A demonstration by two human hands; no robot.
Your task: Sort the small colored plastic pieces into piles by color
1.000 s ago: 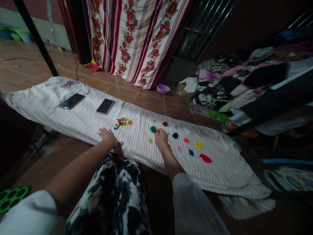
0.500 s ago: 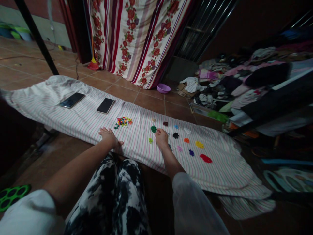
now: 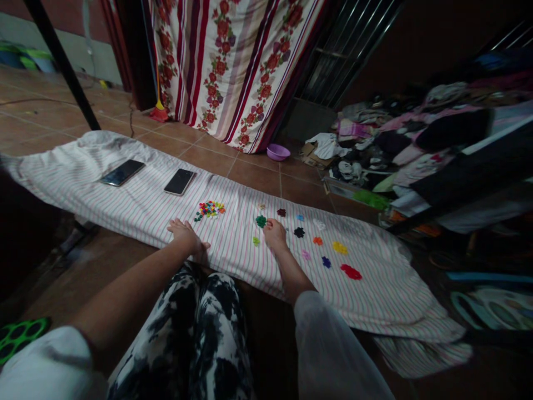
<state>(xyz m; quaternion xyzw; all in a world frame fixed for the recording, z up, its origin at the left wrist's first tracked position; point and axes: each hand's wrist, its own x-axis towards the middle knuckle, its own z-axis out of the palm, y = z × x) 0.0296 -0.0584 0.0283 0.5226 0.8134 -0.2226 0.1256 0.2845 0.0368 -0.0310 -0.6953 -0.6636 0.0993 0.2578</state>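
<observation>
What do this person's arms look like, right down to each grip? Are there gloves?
No gloves show: the left grip and right grip are bare hands. The left sleeve is white; the right sleeve looks whitish-grey. Both leave the forearms bare, and I see no watch or bracelet. The fingers are too small and blurry to check for rings.

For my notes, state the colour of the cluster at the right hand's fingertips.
Dark green: the cluster by the right hand, head view.

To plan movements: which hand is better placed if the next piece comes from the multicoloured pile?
Probably the left hand: it rests on the cloth, nearer the multicoloured pile; the right hand is at the dark green cluster.
</observation>
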